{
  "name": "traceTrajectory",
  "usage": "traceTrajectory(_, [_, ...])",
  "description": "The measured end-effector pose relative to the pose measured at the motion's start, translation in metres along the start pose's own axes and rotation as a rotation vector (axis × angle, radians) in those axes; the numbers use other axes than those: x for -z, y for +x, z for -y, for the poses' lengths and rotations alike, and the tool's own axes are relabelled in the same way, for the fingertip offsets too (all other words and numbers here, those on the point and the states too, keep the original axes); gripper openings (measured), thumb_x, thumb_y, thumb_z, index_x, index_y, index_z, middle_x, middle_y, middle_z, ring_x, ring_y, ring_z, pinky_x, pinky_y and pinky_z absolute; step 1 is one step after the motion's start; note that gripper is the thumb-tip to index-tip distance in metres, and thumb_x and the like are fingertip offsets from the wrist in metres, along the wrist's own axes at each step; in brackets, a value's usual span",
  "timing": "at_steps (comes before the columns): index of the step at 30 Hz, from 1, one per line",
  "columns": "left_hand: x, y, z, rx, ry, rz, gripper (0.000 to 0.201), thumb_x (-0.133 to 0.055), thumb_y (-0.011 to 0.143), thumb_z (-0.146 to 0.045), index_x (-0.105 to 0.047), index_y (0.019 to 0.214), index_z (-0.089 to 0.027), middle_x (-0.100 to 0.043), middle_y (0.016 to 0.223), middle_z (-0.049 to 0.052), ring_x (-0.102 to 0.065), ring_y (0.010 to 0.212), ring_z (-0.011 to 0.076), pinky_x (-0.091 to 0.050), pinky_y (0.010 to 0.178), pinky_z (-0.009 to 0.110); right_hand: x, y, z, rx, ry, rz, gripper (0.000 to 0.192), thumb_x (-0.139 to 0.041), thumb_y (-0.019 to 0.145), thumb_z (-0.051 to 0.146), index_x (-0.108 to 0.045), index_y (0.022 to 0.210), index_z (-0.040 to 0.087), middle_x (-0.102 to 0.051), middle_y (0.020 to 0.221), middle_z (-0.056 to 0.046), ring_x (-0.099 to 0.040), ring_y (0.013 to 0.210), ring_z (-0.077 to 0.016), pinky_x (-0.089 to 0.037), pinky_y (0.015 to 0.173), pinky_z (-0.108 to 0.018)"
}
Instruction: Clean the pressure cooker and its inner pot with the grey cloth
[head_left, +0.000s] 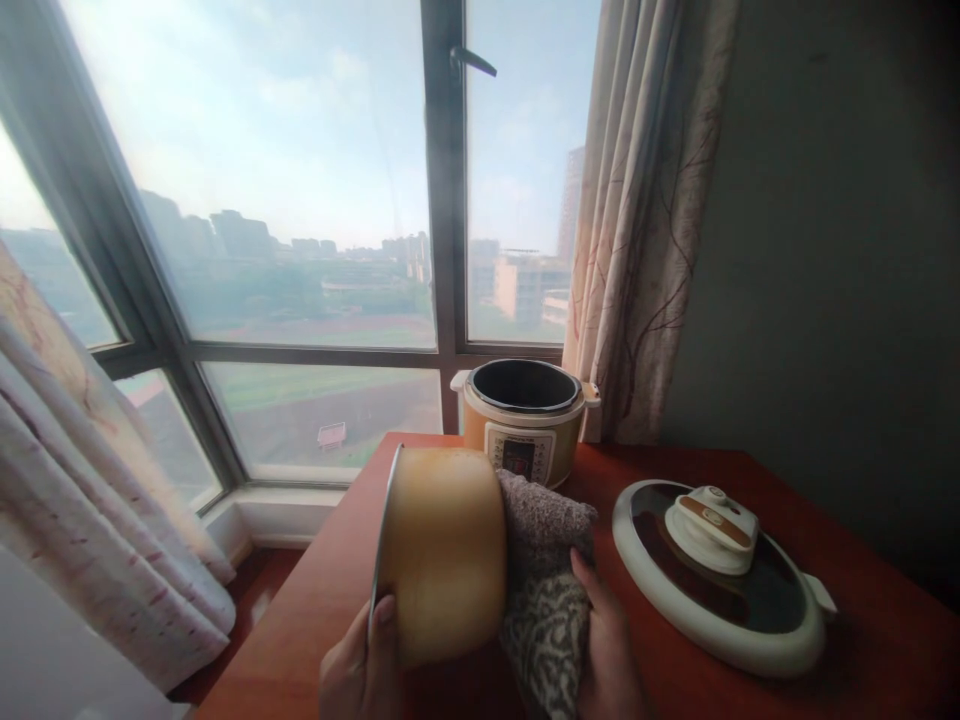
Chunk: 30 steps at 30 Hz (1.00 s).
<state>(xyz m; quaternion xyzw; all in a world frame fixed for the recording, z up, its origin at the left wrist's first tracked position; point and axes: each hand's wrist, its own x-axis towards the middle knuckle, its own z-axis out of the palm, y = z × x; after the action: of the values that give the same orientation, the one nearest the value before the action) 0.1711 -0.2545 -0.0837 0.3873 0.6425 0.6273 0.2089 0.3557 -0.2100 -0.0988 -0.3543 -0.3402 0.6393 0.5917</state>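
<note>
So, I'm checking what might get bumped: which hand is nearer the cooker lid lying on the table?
Right. The right hand, pressing a cloth on the inner pot, sits beside the lid; the left hand grips the pot's far rim.

Before you: a red-brown table [885,640] bearing an open cooker base [523,420] and its lid [720,575].

A cooker base [524,418] with an open dark cavity and a front control panel stands at the centre of the frame, at the far edge of the red-brown tabletop [885,640]. A round white-rimmed lid [718,573] lies flat on the tabletop at lower right, knob upward. Patterned curtains hang at upper right [637,220] and lower left [90,500], flanking a dark-framed window [300,180] across the upper half.
</note>
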Motion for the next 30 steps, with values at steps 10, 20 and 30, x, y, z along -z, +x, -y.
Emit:
traceTrajectory(10, [0.010,0.022,0.001,-0.022,0.046,0.075,0.054,-0.055,0.079,-0.069,-0.066,0.064,-0.018,-0.063,0.059,0.005,-0.059,0.062,0.0221,-0.046,0.053,0.025,0.090,0.027,-0.020,-0.330,-0.095,-0.129,0.047,-0.067,0.075,0.052,-0.071,0.105,0.016,-0.077,0.091,-0.012,-0.073,0.092,-0.0321,-0.056,0.084,-0.045])
traceTrajectory(20, [0.023,0.047,0.008,0.068,-0.050,0.173,0.062,-0.065,0.065,-0.078,-0.068,0.069,-0.016,-0.061,0.062,0.005,-0.056,0.063,0.0212,-0.049,0.051,0.024,0.095,0.040,-0.001,0.053,-0.827,-0.153,0.036,-0.062,0.068,0.031,-0.068,0.102,0.020,-0.075,0.099,-0.010,-0.068,0.101,-0.0327,-0.047,0.097,-0.045])
traceTrajectory(30, [0.026,0.079,-0.002,0.006,-0.030,-0.048,0.060,-0.058,0.074,-0.074,-0.066,0.080,-0.015,-0.055,0.062,0.001,-0.050,0.056,0.0163,-0.045,0.046,0.023,0.022,0.020,0.042,-0.141,-0.175,0.093,0.047,-0.066,0.073,0.033,-0.061,0.117,0.018,-0.074,0.106,-0.008,-0.069,0.098,-0.0280,-0.053,0.087,-0.039])
